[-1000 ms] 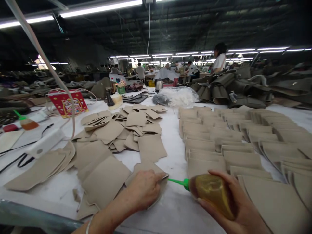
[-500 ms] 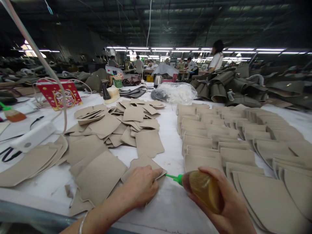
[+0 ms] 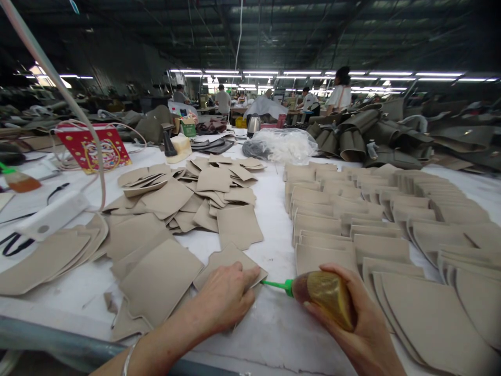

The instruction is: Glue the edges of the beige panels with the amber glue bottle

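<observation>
Under my left hand (image 3: 225,297) lies a beige leather-like piece (image 3: 229,256), held against the table with the index finger stretched along its right corner and the other fingers bent. My fingers cover the piece's middle. My right hand (image 3: 364,321) is wrapped round a squeeze bottle (image 3: 324,297) of amber-brown liquid, tilted almost on its side. Its thin green nozzle (image 3: 276,284) points left, with the tip at the edge of the piece beside my left index finger. Whether liquid is coming out is too small to see.
Loose beige pieces (image 3: 168,198) are heaped at left, and overlapping rows of folded ones (image 3: 317,227) stand at right. A white power strip (image 3: 55,216), a red bag (image 3: 92,149) and a second bottle (image 3: 21,181) are at left. Clear plastic (image 3: 282,146) lies behind; people work beyond.
The bottle has levelled slightly, and its nozzle tip has moved a little left along the edge of the piece. My left hand stays on the piece. A distant person at right has turned.
</observation>
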